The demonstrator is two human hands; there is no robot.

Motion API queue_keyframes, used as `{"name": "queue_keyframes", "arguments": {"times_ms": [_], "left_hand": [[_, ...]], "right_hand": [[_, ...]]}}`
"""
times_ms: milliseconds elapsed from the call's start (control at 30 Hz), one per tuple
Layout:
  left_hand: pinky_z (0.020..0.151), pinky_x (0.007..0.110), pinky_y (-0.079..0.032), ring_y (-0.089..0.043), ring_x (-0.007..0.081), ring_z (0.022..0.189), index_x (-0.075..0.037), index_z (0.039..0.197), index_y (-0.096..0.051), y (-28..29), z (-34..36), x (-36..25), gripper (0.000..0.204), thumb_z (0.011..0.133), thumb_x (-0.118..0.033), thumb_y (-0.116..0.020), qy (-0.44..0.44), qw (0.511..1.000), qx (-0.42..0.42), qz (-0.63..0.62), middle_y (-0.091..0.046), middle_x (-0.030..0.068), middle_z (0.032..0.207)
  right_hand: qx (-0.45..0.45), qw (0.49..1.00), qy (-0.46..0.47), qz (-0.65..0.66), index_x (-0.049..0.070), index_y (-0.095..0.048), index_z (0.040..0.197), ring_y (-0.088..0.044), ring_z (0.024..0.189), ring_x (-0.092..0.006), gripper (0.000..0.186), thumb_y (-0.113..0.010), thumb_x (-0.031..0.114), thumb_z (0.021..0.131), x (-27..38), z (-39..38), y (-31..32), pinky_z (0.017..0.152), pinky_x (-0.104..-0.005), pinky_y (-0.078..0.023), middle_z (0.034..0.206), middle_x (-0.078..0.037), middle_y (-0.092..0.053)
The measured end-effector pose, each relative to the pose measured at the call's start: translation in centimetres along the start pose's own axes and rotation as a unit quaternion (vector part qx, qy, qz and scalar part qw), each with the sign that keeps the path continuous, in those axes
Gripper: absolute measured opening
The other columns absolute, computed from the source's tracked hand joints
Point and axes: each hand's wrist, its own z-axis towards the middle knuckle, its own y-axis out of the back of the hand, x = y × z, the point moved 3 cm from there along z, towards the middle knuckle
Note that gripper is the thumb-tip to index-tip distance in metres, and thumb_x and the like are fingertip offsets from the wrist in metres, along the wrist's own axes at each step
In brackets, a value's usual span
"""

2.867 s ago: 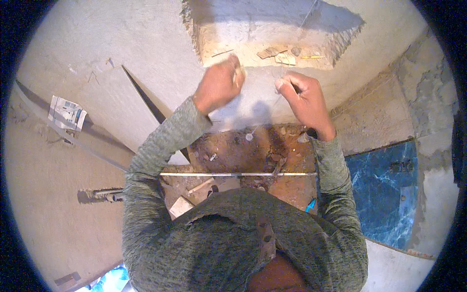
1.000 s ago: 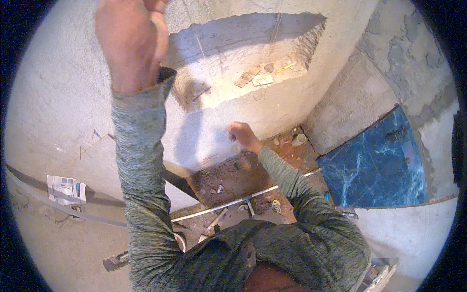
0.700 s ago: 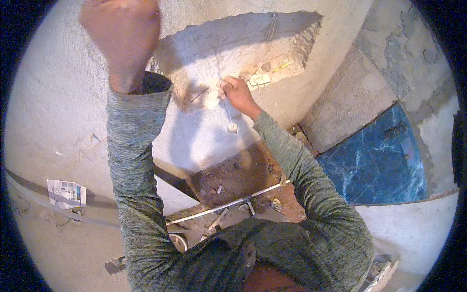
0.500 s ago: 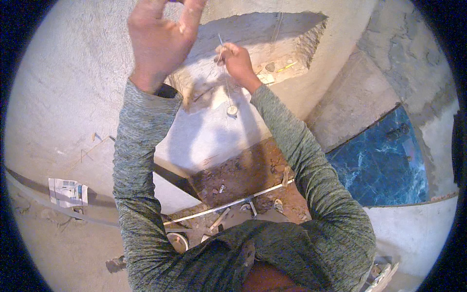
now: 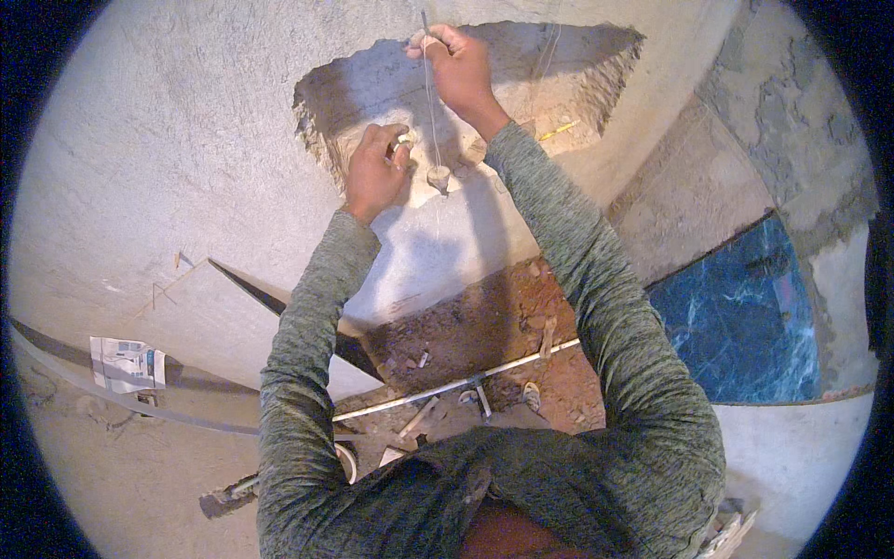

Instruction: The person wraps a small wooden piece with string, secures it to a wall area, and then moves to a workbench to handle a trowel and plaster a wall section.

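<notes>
My right hand (image 5: 456, 74) is raised at the top of a rough-edged recess (image 5: 587, 79) in the wall, its fingers closed on a thin string with a short slim rod (image 5: 424, 19) at its top. From the string hangs a small round pale weight (image 5: 438, 179) in front of the recess. My left hand (image 5: 377, 168) is just left of the string, fingers curled round a small pale thing that I cannot make out. A yellow pencil-like stick (image 5: 559, 130) lies on the recess's ledge, right of my right wrist.
A leaning pale board (image 5: 205, 307) and a printed paper (image 5: 126, 363) are at the left. Blue marbled tile (image 5: 736, 317) is on the right. A long white bar (image 5: 447, 382) crosses below, over rubble-strewn ground (image 5: 419, 345), with a bucket-like container (image 5: 346, 461) near my body.
My left hand has come down from high at the top left to beside the string. My right hand has risen to the recess's top, lifting the hanging weight with it.
</notes>
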Motion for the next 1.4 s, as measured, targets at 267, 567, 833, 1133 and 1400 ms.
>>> {"name": "queue_keyframes", "arguments": {"times_ms": [267,567,833,1133,1400], "left_hand": [[0.078,0.049,-0.051,-0.061,0.0424,0.088,-0.007,0.11,-0.063,-6.7,-2.2,8.4,0.028,0.086,-0.02,-0.061,0.097,0.982,0.072,0.144,-0.057,0.0226,0.103],[0.083,0.048,-0.049,-0.058,0.0416,0.096,-0.006,0.105,-0.063,-8.8,-2.3,11.0,0.025,0.082,-0.014,-0.061,0.067,0.983,0.05,0.165,-0.058,0.0214,0.104],[0.087,0.045,-0.047,-0.055,0.0356,0.104,-0.006,0.104,-0.066,-8.8,-2.1,11.3,0.028,0.077,-0.002,-0.061,0.088,0.974,0.041,0.206,-0.057,0.0148,0.108],[0.09,0.045,-0.045,-0.053,0.0357,0.106,-0.006,0.107,-0.065,-8.7,-3.6,11.1,0.028,0.079,-0.006,-0.062,0.132,0.978,0.03,0.158,-0.057,0.0155,0.11],[0.093,0.046,-0.043,-0.053,0.0369,0.107,-0.003,0.107,-0.063,-6.8,-2.5,5.7,0.028,0.079,-0.005,-0.059,0.107,0.981,-0.122,0.109,-0.058,0.0171,0.107]], "right_hand": [[0.049,0.994,0.024,-0.1,-0.002,-0.067,0.093,-0.066,0.086,-0.0163,0.022,-0.052,0.013,0.093,-2.2,-0.7,-1.7,0.08,-0.0314,-0.051,0.091,-0.01,-0.072],[0.01,0.953,0.195,-0.231,0.0,-0.058,0.08,-0.058,0.07,-0.04,0.018,-0.054,0.016,0.089,-3.0,0.3,-1.2,0.064,-0.0459,-0.046,0.075,-0.022,-0.06],[0.016,0.954,0.157,-0.254,0.0,-0.058,0.079,-0.057,0.069,-0.0442,0.018,-0.055,0.015,0.088,-4.0,0.6,-1.9,0.061,-0.0469,-0.044,0.072,-0.026,-0.056],[0.14,0.964,0.011,-0.228,-0.001,-0.063,0.092,-0.063,0.081,-0.0413,0.022,-0.051,0.016,0.088,-11.1,-3.0,-2.7,0.072,-0.0438,-0.05,0.088,-0.023,-0.065],[0.242,0.919,-0.091,-0.298,-0.003,-0.061,0.112,-0.063,0.094,-0.0436,0.035,-0.055,0.022,0.088,-15.1,-10.7,0.2,0.087,-0.0477,-0.05,0.103,-0.026,-0.065]]}}
